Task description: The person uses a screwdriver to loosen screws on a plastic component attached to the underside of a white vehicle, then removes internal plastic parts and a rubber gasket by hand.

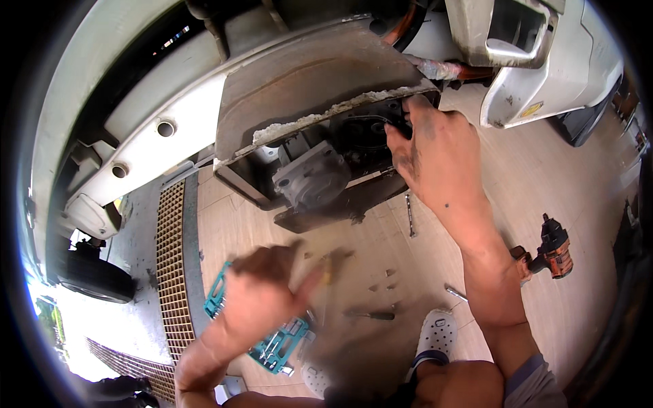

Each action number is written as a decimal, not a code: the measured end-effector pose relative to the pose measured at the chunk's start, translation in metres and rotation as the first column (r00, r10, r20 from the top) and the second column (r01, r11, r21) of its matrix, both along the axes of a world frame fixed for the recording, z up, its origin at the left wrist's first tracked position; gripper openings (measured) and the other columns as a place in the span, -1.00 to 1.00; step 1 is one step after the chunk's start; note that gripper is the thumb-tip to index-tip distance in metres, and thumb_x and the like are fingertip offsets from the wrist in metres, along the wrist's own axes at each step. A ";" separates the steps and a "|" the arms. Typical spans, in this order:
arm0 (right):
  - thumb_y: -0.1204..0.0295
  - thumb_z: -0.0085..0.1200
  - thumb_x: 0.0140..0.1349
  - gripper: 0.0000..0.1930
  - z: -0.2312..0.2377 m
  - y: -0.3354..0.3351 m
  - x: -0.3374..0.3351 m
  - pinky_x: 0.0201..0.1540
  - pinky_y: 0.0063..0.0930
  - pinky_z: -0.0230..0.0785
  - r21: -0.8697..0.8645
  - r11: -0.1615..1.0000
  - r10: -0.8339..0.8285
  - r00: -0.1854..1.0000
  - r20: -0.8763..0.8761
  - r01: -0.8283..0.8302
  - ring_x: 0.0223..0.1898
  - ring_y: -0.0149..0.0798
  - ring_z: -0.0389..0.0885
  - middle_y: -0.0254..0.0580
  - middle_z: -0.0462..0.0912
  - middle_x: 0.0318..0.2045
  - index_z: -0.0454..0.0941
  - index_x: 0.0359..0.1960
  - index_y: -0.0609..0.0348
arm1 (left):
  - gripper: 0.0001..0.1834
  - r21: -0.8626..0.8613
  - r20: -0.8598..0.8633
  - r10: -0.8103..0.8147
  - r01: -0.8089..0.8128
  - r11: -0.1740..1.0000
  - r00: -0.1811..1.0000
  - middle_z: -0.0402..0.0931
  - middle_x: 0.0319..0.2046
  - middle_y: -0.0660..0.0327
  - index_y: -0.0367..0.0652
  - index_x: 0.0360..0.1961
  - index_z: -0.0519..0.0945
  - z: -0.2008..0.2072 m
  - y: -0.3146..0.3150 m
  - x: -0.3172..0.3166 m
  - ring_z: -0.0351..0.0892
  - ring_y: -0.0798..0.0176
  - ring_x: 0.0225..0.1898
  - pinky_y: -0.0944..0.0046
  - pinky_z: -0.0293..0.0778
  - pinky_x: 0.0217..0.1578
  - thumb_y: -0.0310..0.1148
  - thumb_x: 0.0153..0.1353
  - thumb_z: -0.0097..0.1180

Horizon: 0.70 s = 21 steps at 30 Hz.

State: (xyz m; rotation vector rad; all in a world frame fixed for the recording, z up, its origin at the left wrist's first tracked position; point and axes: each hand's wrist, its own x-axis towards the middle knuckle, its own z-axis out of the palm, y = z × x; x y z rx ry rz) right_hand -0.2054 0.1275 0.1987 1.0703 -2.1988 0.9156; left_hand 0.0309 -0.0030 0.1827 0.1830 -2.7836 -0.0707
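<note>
My right hand (pixel 439 146) reaches to the right end of an open, dirty metal housing (pixel 299 81) under a white vehicle. Its fingers are curled at the opening with the thumb bent toward them. Whatever they grip there is hidden in shadow. Inside the housing are a grey cast metal part (pixel 313 177) and a dark round part (pixel 366 132). Lower and to the left, my left hand (pixel 262 289) is smeared by motion above the floor, thumb apart from the fingers and nothing visible between them. A blurred yellowish thing (pixel 328 273) shows just past its thumb.
A teal tool case (pixel 279 347) lies on the floor beneath my left forearm. Around it are a screwdriver (pixel 372 315), a ratchet wrench (pixel 410 216), several small loose pieces and an orange and black power driver (pixel 554 248). A floor grating (pixel 171 251) runs along the left.
</note>
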 end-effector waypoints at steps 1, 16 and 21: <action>0.45 0.26 0.10 -0.77 0.003 0.000 0.002 -0.43 -0.09 0.43 0.037 0.999 -0.009 1.000 -0.019 0.010 -0.53 0.23 0.57 0.14 0.60 -0.54 0.48 -0.31 0.32 | -0.46 0.063 -0.065 -0.195 0.199 0.978 0.979 0.68 -0.29 -0.03 -0.44 0.01 0.53 0.009 0.016 0.001 0.71 0.07 -0.41 0.20 0.62 -0.42 -0.25 0.13 0.37; 0.56 0.09 0.20 -0.70 -0.025 0.015 0.000 -0.29 -0.08 0.46 -0.192 0.960 0.232 0.963 0.138 -0.203 -0.32 0.27 0.59 0.22 0.62 -0.33 0.49 -0.01 0.30 | -0.11 0.926 -0.354 0.203 0.372 -0.060 0.913 0.29 0.28 -0.07 -0.42 0.48 -0.21 -0.012 0.086 -0.119 0.25 0.13 0.35 0.24 0.19 0.31 -0.68 0.18 -0.05; 0.51 0.13 0.14 -0.49 -0.041 0.020 -0.003 -0.05 -0.05 0.48 -0.262 0.920 0.346 0.917 0.199 -0.291 -0.10 0.19 0.59 0.23 0.60 -0.11 0.39 0.17 0.41 | -0.06 0.931 -0.366 0.317 0.345 0.123 0.875 0.40 0.19 -0.06 -0.28 0.51 -0.26 -0.027 0.087 -0.124 0.45 0.12 0.21 0.19 0.39 0.18 -0.71 0.12 -0.13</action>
